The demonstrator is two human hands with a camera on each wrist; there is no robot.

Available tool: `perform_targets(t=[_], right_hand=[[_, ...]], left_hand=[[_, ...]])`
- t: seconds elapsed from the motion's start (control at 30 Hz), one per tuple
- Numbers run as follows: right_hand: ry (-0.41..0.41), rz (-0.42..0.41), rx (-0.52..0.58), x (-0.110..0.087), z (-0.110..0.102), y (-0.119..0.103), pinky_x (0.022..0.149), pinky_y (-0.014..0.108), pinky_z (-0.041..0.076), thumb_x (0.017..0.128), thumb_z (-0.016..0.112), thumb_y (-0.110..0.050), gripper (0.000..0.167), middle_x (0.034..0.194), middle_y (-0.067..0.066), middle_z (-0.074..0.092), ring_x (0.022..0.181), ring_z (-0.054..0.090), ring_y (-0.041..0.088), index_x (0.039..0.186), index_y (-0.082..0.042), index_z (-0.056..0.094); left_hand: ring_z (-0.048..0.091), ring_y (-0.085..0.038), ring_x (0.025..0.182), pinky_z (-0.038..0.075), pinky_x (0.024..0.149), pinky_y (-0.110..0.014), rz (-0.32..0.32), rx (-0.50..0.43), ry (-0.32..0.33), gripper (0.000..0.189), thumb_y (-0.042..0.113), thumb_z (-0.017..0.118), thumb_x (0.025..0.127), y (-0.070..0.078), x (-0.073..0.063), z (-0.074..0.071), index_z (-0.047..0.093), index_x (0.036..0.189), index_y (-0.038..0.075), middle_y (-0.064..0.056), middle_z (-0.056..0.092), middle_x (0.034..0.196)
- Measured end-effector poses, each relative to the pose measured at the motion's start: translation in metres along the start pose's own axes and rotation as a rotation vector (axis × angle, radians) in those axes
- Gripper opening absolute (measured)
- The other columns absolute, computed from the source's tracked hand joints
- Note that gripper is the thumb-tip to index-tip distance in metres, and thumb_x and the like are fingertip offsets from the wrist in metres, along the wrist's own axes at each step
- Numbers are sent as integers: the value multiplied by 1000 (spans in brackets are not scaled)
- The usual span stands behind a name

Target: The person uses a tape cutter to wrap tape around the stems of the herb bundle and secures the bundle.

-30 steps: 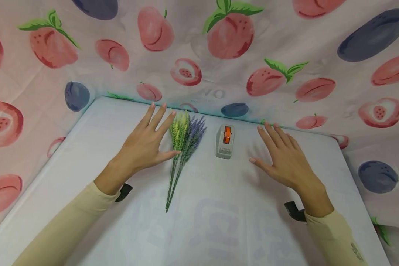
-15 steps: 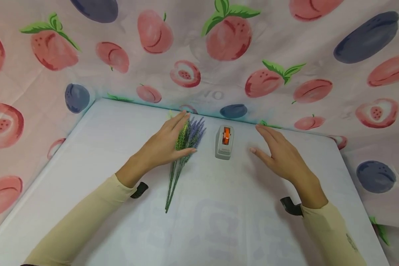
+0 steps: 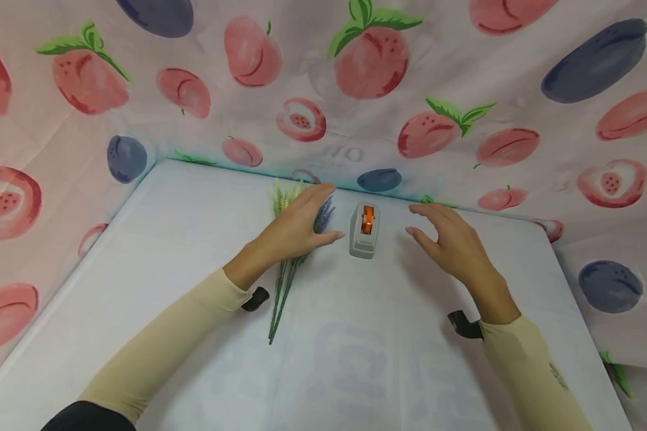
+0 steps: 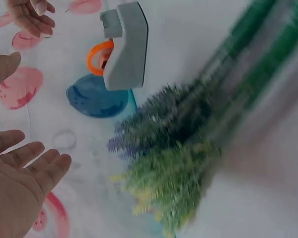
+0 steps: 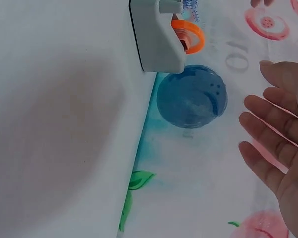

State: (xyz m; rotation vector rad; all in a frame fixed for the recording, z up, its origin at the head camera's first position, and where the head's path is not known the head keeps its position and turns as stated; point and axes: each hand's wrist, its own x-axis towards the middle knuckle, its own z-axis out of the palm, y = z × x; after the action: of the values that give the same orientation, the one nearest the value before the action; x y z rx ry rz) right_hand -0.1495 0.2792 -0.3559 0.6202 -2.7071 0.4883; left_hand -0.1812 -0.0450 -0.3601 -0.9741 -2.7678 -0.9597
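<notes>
A grey tape dispenser (image 3: 363,242) with an orange tape core stands between the two hands on the white table. My left hand (image 3: 299,227) hovers over the artificial flower stems (image 3: 284,293), fingers extended, its thumb tip just left of the dispenser. It partly covers the yellow-green and purple blooms in the head view; the left wrist view shows the yellow-green blooms (image 4: 164,183) whole. On the dispenser's other side is my right hand (image 3: 455,245), fingers gently bent and holding nothing. The right wrist view shows the dispenser (image 5: 159,39) beyond that hand's fingers.
The white table (image 3: 388,359) meets a hanging cloth (image 3: 313,72) printed with peaches and plums along its back edge. Cloth also hangs at the left and right sides. A black wrist mount sits under each forearm.
My left hand has moved right, across the flowers towards the tape dispenser. My right hand has shifted slightly left, its fingers bending more. Flowers and dispenser stay put.
</notes>
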Motion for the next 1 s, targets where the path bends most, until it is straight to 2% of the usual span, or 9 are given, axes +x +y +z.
perform_targets(t=[0.13, 0.4, 0.67, 0.87, 1.0], right_hand=[[-9, 10, 11, 3, 4, 0, 102, 52, 49, 90, 79, -20, 46, 128, 11, 67, 125, 58, 30, 132, -6, 65], [-40, 25, 25, 10, 10, -1, 98, 50, 52, 91, 79, -22, 45, 123, 8, 69, 119, 61, 27, 131, -8, 65], [-39, 13, 58, 15, 19, 1, 96, 49, 53, 91, 79, -20, 40, 120, 7, 70, 117, 63, 27, 127, -7, 68], [-78, 36, 63, 20, 26, 2, 93, 50, 54, 93, 77, -23, 37, 120, 9, 71, 114, 64, 28, 125, -7, 69], [-83, 39, 69, 23, 30, 3, 94, 50, 54, 92, 78, -23, 37, 120, 9, 71, 113, 65, 28, 125, -7, 70]], left_hand=[[33, -27, 148, 31, 120, -43, -7, -73, -19, 86, 37, 78, 90, 2, 10, 7, 33, 157, 5, -13, 36, 160], [36, -25, 147, 34, 118, -44, -49, -133, -46, 82, 33, 78, 91, 5, 29, 19, 35, 157, 8, -10, 38, 159], [49, -30, 136, 46, 107, -44, -100, -277, -77, 78, 23, 76, 94, 7, 43, 27, 35, 157, 8, -12, 41, 157], [46, -29, 141, 44, 110, -44, -121, -383, -75, 77, 15, 74, 94, 1, 50, 40, 32, 158, 7, -12, 41, 157], [46, -30, 140, 44, 110, -44, -125, -383, -80, 76, 10, 74, 94, 0, 55, 49, 33, 158, 6, -13, 43, 156]])
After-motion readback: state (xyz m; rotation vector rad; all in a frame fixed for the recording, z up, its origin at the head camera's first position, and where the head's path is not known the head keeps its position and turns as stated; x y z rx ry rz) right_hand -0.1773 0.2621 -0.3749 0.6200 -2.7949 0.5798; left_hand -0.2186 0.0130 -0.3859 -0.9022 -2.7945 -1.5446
